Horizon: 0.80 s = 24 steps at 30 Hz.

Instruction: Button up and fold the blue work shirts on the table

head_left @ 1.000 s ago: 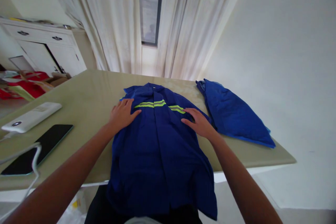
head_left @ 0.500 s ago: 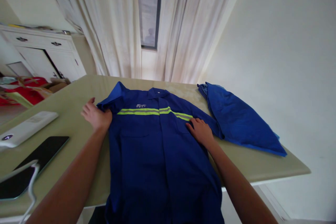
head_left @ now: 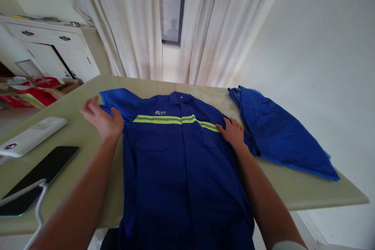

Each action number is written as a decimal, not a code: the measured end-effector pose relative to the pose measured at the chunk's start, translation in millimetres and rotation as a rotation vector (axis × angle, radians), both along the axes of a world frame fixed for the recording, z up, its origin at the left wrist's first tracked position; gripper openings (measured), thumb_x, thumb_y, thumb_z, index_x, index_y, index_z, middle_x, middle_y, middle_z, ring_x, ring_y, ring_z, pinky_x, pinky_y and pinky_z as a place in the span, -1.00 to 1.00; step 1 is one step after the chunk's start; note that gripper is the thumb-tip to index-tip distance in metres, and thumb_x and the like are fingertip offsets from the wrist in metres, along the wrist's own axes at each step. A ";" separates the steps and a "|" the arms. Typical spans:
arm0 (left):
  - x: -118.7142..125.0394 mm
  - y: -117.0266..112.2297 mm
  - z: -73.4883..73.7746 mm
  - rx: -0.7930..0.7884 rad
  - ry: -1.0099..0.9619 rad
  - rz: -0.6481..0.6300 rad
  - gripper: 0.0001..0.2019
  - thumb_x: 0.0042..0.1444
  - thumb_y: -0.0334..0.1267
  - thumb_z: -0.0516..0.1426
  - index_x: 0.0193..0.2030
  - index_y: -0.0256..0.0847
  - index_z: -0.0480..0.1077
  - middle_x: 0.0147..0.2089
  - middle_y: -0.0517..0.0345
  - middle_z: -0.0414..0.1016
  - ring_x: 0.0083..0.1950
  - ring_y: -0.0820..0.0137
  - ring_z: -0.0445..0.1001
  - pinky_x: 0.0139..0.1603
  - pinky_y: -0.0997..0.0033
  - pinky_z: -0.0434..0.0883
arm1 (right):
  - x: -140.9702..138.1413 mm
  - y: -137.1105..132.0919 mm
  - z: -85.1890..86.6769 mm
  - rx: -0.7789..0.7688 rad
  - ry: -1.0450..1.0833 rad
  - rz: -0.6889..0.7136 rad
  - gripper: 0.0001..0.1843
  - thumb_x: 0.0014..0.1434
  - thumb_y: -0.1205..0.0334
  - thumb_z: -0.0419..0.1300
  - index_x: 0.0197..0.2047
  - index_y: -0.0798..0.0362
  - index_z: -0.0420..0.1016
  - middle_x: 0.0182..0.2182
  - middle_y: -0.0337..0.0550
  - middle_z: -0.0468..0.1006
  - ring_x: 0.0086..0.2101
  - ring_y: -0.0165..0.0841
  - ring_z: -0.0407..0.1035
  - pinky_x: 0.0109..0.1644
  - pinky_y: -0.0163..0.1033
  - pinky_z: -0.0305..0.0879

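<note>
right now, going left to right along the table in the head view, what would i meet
Black phone → left hand → shirt collar → right hand → separate blue cloth.

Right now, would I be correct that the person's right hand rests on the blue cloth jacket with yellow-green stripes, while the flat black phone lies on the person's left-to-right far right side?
Not quite: the head view shows the flat black phone on the person's left side; the right hand does rest on the blue cloth jacket.

A table (head_left: 304, 189) bears shirt (head_left: 159, 175), cloth (head_left: 281, 133), phone (head_left: 55, 164), device (head_left: 38, 133).
</note>
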<state>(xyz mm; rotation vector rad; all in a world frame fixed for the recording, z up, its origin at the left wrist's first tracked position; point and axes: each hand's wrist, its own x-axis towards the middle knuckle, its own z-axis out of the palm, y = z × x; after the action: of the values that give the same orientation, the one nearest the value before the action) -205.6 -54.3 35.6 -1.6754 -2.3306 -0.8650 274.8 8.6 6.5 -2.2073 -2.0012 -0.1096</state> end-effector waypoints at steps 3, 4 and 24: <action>26.2 0.7 -6.5 -0.089 0.051 -0.080 -0.54 0.38 -0.10 -0.05 0.25 -0.20 0.47 0.23 -0.17 0.51 0.32 -0.10 0.40 0.36 -0.19 0.32 | 14.7 -2.0 12.4 -0.004 -0.009 -0.112 -0.17 0.41 -0.27 0.11 0.47 0.19 0.27 0.33 0.45 0.37 0.30 0.18 0.33 0.29 0.19 0.26; 32.9 2.6 -11.8 -0.192 0.083 -0.150 -0.53 0.38 -0.04 -0.03 0.24 -0.19 0.49 0.24 -0.18 0.52 0.28 -0.10 0.44 0.32 -0.16 0.36 | 17.6 -3.2 16.5 -0.027 0.003 -0.128 -0.17 0.40 -0.28 0.12 0.44 0.21 0.30 0.27 0.45 0.44 0.24 0.18 0.39 0.24 0.16 0.31; 60.1 4.1 -32.4 -0.317 0.055 -0.326 -0.55 0.40 -0.03 0.00 0.22 -0.18 0.51 0.33 -0.22 0.44 0.37 -0.11 0.35 0.31 -0.17 0.34 | -8.6 9.0 54.7 0.073 0.149 0.397 -0.38 0.46 -0.04 0.06 0.44 0.09 0.32 0.33 0.22 0.42 0.32 -0.03 0.28 0.42 0.10 0.16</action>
<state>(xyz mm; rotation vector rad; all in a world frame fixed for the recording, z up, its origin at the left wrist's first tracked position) -145.6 -50.3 3.2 -2.2204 -2.2882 -0.5012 266.2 17.7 61.2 -1.6811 -2.2603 0.0300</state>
